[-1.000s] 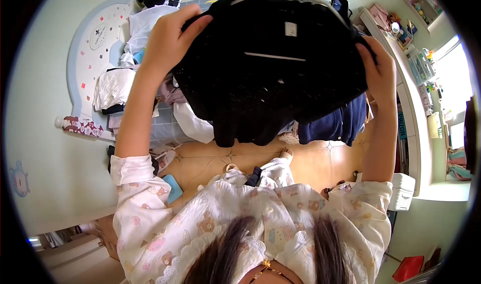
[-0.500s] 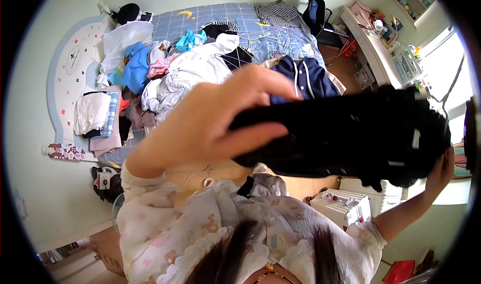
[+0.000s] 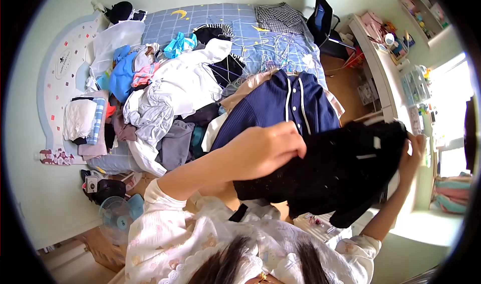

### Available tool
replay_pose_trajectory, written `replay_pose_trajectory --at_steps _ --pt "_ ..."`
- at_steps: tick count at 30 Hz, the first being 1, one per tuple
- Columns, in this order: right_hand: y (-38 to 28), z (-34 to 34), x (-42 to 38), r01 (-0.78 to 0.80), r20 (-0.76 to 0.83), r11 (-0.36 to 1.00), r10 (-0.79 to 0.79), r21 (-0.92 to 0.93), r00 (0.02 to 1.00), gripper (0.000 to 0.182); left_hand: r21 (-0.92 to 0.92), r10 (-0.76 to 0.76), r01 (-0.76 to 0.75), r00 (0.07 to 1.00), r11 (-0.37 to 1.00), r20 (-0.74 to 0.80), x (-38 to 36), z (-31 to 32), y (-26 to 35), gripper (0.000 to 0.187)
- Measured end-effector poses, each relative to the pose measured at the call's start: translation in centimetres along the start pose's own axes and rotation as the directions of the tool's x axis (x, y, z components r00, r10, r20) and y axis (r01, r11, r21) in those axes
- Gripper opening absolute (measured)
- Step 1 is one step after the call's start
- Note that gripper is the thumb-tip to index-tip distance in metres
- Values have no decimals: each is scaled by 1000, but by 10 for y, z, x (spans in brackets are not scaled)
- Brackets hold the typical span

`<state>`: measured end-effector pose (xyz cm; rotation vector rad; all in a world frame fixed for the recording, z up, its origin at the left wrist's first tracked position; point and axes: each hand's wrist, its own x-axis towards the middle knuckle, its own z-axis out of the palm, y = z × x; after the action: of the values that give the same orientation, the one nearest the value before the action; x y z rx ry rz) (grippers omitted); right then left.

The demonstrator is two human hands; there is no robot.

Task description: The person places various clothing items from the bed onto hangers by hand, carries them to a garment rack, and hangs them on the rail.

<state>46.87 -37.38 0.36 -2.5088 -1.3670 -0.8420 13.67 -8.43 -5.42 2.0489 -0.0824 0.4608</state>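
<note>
A black top (image 3: 325,169) with white labels near one end is stretched between my two hands in front of my body. My left hand (image 3: 273,149) is closed, its fingers pinching the garment's left upper edge. At the other end, my right hand (image 3: 412,151) grips the top by its right side, near the labels. Cloth hangs down between the hands, and a sleeve-like flap droops at lower right. Just beyond it lies a navy blue buttoned hooded garment (image 3: 270,101) with white drawstrings, spread out on the bed.
The bed (image 3: 158,29) carries a heap of white clothes (image 3: 193,81), a blue garment (image 3: 123,76), folded clothes (image 3: 80,118) and several hangers (image 3: 280,53). At right stand a desk (image 3: 376,58) and a black chair (image 3: 323,28). A fan (image 3: 116,219) is at lower left.
My left hand has closed on the black top's edge after its fingers were apart. Both hands are lower, and the bunched top has opened out. The camera view has shifted, showing more of the navy garment.
</note>
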Motion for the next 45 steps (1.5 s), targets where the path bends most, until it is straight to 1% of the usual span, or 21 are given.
replay_pose_trajectory --at_steps 1,2,5,6,8,9,10,11,12,14,17,18,20,23,25,26,32,34,39,42,45 --pt "-16 29 23 -88 53 967 77 241 996 14 43 -31 34 997 999 -69 14 5 -23 12" --pt "-12 69 44 -63 27 936 57 347 998 14 137 -141 153 985 979 -95 30 5 -43 10" --pt "-17 191 103 -129 151 954 90 270 984 19 349 -160 308 905 885 -394 81 16 -139 10" --pt "-16 240 115 -166 225 928 93 333 970 30 556 23 252 898 792 -440 92 21 -194 20" --pt "-36 340 103 -82 87 830 41 551 995 47 712 -150 500 855 494 -497 84 34 -249 61" --pt "-51 353 97 -168 326 786 -44 595 944 53 662 -280 591 805 461 -523 69 44 -265 65" --pt "-72 359 82 -136 382 744 -170 654 908 58 604 -411 681 732 413 -544 49 58 -275 70" --pt "-94 365 68 -122 431 692 -292 711 854 63 593 -403 695 719 407 -567 25 73 -279 70" --pt "-114 364 47 20 293 606 -412 795 863 67 589 -389 677 736 441 -554 -1 85 -267 73" --pt "-137 351 -13 -242 522 567 -404 787 751 62 598 -509 704 702 385 -499 -60 130 -254 76" --pt "-145 345 -114 -465 736 599 -353 652 578 47 522 -735 771 583 365 -346 -136 195 -231 81" --pt "-146 344 -144 -556 787 574 -307 602 535 44 500 -722 777 589 383 -363 -153 214 -227 82" --pt "-142 345 -203 -668 809 463 -248 583 533 39 444 -781 812 538 378 -318 -161 232 -205 83" --pt "-134 316 -231 -662 795 451 -235 599 559 31 375 -757 794 590 479 -282 -163 255 -194 80" --pt "-123 290 -223 -654 839 539 -223 531 497 28 392 -708 740 659 547 -255 -156 260 -188 79" --pt "-119 272 -211 -558 800 617 -214 556 560 26 408 -686 713 687 571 -239 -150 259 -187 78" --pt "-61 277 -208 -632 761 505 -79 588 644 23 358 -642 706 707 611 -296 -93 245 -187 65" --pt "-48 286 -192 -668 818 535 -78 517 570 23 354 -609 704 710 616 -352 -72 247 -194 64" --pt "-7 359 -118 -620 741 434 -202 654 640 19 326 -605 754 654 570 -455 1 283 -243 65" --pt "12 430 -53 -597 726 442 -218 670 652 19 265 -618 793 597 548 -511 67 298 -271 65" --pt "18 507 16 -446 637 528 -260 723 726 20 174 -621 806 556 566 -553 129 307 -297 65"
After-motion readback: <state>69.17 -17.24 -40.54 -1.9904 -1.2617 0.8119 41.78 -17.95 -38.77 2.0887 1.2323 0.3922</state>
